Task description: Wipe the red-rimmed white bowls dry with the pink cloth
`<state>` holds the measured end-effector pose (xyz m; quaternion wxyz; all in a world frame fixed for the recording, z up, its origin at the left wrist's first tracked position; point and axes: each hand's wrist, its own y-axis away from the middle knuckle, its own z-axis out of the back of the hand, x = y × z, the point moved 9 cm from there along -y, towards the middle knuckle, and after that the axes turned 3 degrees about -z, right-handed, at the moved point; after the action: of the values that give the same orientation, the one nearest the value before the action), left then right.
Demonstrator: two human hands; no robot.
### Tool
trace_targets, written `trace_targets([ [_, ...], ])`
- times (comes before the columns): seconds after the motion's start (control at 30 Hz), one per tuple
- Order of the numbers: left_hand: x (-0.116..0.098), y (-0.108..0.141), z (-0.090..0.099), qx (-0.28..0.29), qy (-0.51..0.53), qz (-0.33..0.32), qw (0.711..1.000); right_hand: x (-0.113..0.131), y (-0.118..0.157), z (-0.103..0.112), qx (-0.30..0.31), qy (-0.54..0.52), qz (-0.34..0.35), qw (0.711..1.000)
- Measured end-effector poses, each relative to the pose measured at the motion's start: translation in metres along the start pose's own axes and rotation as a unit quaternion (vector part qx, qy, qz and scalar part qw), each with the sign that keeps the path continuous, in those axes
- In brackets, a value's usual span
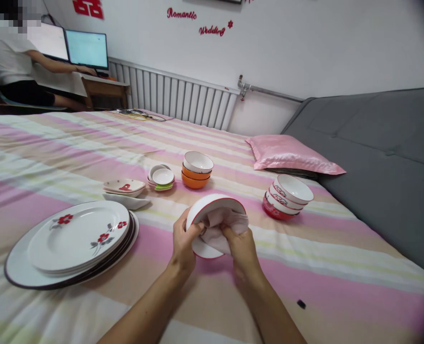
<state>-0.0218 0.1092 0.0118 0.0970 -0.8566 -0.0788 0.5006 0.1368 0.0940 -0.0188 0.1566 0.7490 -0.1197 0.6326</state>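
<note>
A white bowl (206,250) with a red rim is tilted toward me above the striped bedspread. My left hand (186,239) grips its left side, thumb over the rim. Bunched inside the bowl is a pale cloth (217,234), which my right hand (241,246) pinches and presses against the inner wall. Right of my hands stands a stack of bowls (287,196), white ones above a red one. Beyond the held bowl is another stack, a white bowl (198,162) on top of orange bowls (195,177).
Stacked plates (79,234) with red flowers lie at left. Behind them are small oval dishes (124,187) and small round dishes (162,177). A pink pillow (291,153) rests by the grey headboard (376,138). A small black object (301,304) lies front right. A person (15,62) sits at monitors.
</note>
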Motion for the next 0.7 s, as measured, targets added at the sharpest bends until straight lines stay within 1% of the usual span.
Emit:
trace_targets([
  [0.13, 0.0, 0.0, 0.003, -0.022, 0.027, -0.001, 0.999, -0.007, 0.005, -0.011, 0.024, -0.052, -0.03, 0.998],
  [0.27, 0.002, 0.0, 0.008, -0.043, 0.03, 0.0, 0.999, -0.007, 0.011, -0.021, 0.061, -0.091, -0.041, 0.993],
  [0.33, 0.002, -0.001, 0.01, -0.051, 0.029, -0.002, 0.998, -0.006, 0.013, -0.024, 0.075, -0.094, -0.038, 0.992],
  [0.4, 0.003, 0.0, 0.011, -0.062, 0.037, -0.002, 0.997, -0.006, 0.014, -0.024, 0.075, -0.083, -0.033, 0.993],
  [0.5, 0.005, 0.0, 0.012, -0.093, 0.069, 0.016, 0.993, -0.006, 0.013, -0.024, 0.073, -0.051, -0.026, 0.996],
  [0.57, 0.007, 0.001, 0.016, -0.137, 0.099, 0.033, 0.985, -0.003, 0.016, -0.028, 0.089, -0.029, -0.006, 0.996],
  [0.63, 0.01, 0.002, 0.022, -0.188, 0.132, 0.051, 0.972, 0.004, 0.021, -0.035, 0.115, -0.005, 0.035, 0.993],
  [0.7, 0.013, 0.001, 0.025, -0.219, 0.165, 0.067, 0.959, 0.009, 0.027, -0.042, 0.134, 0.022, 0.077, 0.988],
])
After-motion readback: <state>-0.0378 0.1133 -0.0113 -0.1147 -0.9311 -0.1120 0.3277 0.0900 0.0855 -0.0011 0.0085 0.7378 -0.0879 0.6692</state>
